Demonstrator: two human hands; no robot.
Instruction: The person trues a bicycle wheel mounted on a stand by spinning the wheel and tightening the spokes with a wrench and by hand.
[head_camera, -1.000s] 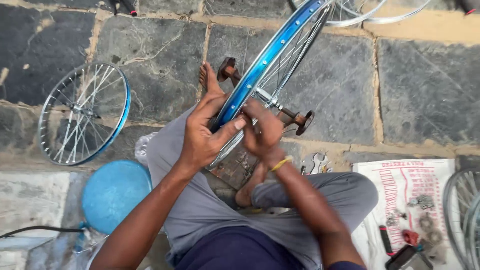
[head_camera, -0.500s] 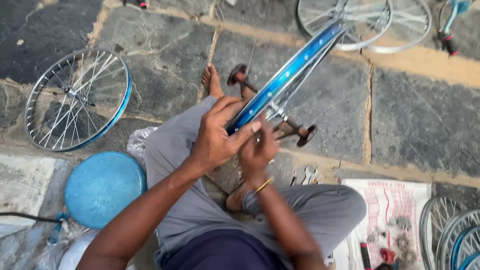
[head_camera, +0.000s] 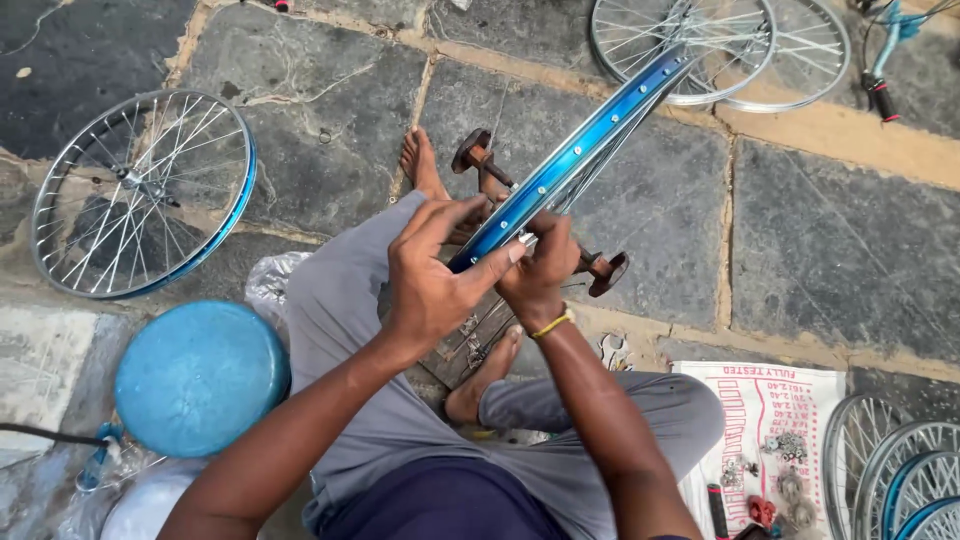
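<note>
- While the person sits cross-legged on the stone floor (head_camera: 820, 240), grey trousers fill the near edge of the view, with both forearms reaching forward over the knees.
- Left hand (head_camera: 432, 280) grips the near end of the blue rim (head_camera: 570, 160), fingers curled over its top edge and thumb stretched along its side.
- Right hand (head_camera: 535, 275), with a yellow band (head_camera: 552, 323) at the wrist, pinches at the rim's underside just beside the left thumb; what its fingertips hold is too small to tell.
- Blue stool (head_camera: 200, 375) stands near the left knee.
- Printed sack (head_camera: 775, 440) lies by the right knee, small parts scattered on it.
- Rim runs slanting up and away, over a bare foot (head_camera: 420, 160) and a rusty stand (head_camera: 480, 160).
- Spoked wheel (head_camera: 140, 195) lies flat at far left.
- Two more wheels (head_camera: 720, 50) lie at the far edge.
</note>
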